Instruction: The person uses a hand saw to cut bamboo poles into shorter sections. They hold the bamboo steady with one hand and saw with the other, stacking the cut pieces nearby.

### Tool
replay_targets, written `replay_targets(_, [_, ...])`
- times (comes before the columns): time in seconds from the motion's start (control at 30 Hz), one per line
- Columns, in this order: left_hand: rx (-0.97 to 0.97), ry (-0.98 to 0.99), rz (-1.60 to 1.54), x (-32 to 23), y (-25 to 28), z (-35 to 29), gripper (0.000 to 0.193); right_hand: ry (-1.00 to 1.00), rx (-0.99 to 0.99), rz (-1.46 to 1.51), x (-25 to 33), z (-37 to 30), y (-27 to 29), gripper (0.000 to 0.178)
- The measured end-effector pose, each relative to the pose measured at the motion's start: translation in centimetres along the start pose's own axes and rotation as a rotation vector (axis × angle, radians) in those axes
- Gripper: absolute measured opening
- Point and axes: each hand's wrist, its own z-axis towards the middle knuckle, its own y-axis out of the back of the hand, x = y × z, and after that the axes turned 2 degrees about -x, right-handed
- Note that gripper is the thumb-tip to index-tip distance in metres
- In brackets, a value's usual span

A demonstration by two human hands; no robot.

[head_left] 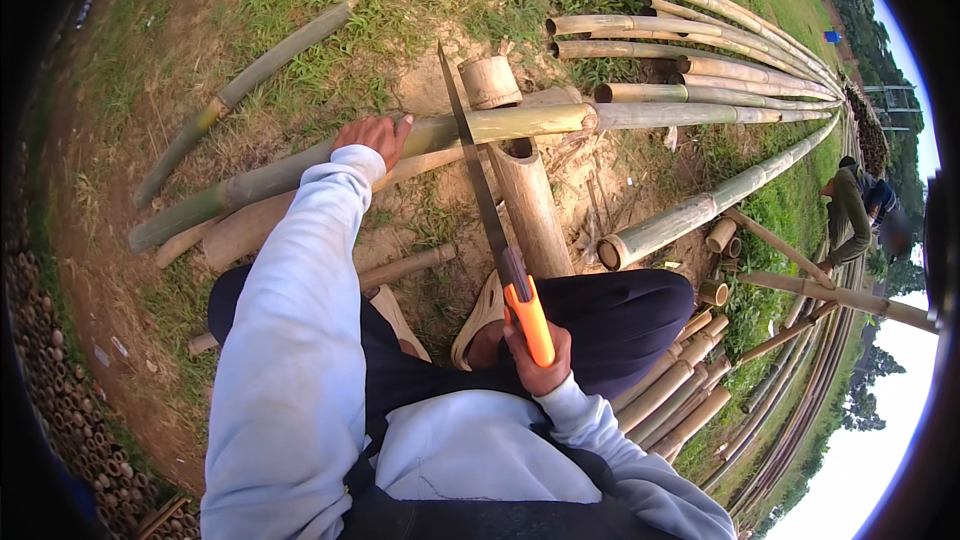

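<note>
A long green bamboo pole (430,135) lies crosswise in front of me. My left hand (375,140) grips it from above, left of a handsaw (485,190). The saw's handle is orange, and my right hand (541,358) is closed around it near my knees. Its dark blade points away from me and crosses the pole, its tip reaching beyond. I cannot tell how deep the blade sits in the bamboo. Beneath the pole, a thick bamboo piece (535,205) and a short upright bamboo stub (489,82) stand close by the blade.
Several long bamboo poles (700,35) spread out at the far right. A curved bamboo length (250,80) lies on grass at the left. Cut pieces (665,395) are stacked beside my right leg. Another person (858,205) bends over at the right, near a bamboo frame (840,300).
</note>
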Motion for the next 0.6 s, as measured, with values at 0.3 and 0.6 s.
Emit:
replay_targets(0.3, [-0.024, -0.008, 0.03, 1.2, -0.8, 0.4, 0.067, 0.03, -0.026, 0.097, -0.5, 3.4, -2.3, 0.015])
replay_targets(0.6, [-0.02, -0.014, 0.005, -0.3, -0.1, 0.2, 0.067, 0.021, -0.005, 0.08, -1.2, 9.3, -3.8, 0.021])
